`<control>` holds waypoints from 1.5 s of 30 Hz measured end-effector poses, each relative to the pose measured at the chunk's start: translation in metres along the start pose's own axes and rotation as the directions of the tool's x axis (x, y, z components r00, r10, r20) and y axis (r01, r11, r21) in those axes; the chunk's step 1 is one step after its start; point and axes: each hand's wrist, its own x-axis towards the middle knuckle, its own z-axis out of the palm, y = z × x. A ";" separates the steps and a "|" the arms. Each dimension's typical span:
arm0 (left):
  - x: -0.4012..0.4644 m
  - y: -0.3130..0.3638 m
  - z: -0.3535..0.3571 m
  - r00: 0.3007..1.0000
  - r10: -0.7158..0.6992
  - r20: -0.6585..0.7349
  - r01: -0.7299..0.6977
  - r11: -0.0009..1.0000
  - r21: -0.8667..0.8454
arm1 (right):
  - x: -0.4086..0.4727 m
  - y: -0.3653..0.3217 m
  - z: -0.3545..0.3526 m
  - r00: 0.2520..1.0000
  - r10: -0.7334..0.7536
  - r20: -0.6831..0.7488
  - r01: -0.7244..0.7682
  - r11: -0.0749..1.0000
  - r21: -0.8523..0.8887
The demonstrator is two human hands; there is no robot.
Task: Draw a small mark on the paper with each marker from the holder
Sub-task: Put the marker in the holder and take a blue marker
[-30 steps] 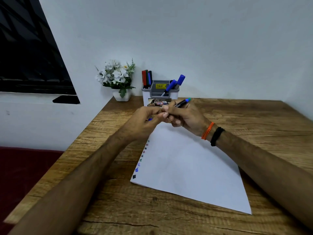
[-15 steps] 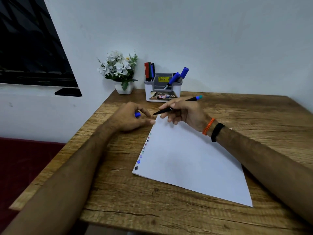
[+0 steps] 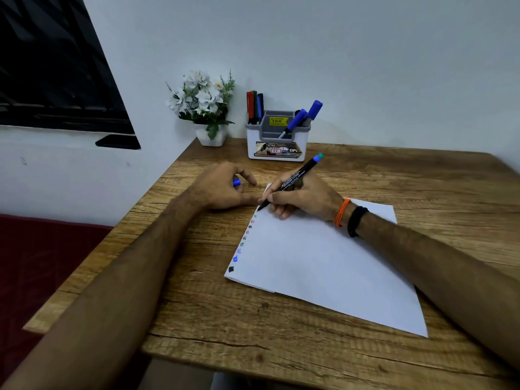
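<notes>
Our right hand [image 3: 302,197] pinches a black marker [image 3: 292,180] between thumb and fingers, curled round the barrel. Its tip is down at the paper [image 3: 323,263], at the far left edge, just above a column of small coloured marks [image 3: 243,243] running down that edge; we cannot tell whether the tip touches. The marker tilts up and away to the right, its teal end [image 3: 319,157] pointing toward the holder [image 3: 277,139].

Our left hand [image 3: 222,187] rests on the table [image 3: 253,333] just left of the paper, fingers curled around a blue cap [image 3: 236,182], thumb stretched toward the right hand and touching or nearly touching it.

The holder stands at the far table edge by the wall. Red, green and dark markers [image 3: 254,106] stand upright in its left rear slot; two blue markers [image 3: 302,118] lean right in the other compartment.

A white pot of white flowers [image 3: 204,102] sits left of the holder. Our right wrist wears an orange band [image 3: 342,212] and a black band [image 3: 356,220]. A dark window [image 3: 50,66] is on the left wall.
</notes>
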 end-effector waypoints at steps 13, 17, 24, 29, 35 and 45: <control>0.002 -0.004 -0.001 0.997 -0.002 0.076 0.007 0.998 -0.068 | -0.003 -0.002 0.002 1.000 -0.004 -0.003 0.004 1.000 -0.018; 0.003 -0.004 -0.002 0.997 0.000 0.075 0.005 0.998 -0.063 | -0.003 -0.002 0.002 1.000 0.017 -0.014 -0.017 1.000 -0.016; 0.003 -0.005 -0.001 0.997 -0.002 0.076 0.007 0.998 -0.069 | -0.002 -0.002 0.002 0.999 0.025 -0.024 -0.026 0.999 -0.021; 0.003 -0.005 -0.002 0.998 0.002 0.064 0.002 0.998 -0.059 | -0.001 0.000 0.002 1.000 0.014 -0.028 -0.014 1.000 -0.007; 0.003 -0.004 -0.003 0.997 -0.010 0.072 0.015 0.998 -0.067 | 0.001 0.001 0.001 1.000 0.005 -0.023 -0.006 1.000 -0.018; 0.002 -0.003 -0.003 0.997 -0.010 0.076 0.014 0.998 -0.058 | 0.001 0.002 0.001 0.999 0.002 -0.033 -0.003 1.000 -0.025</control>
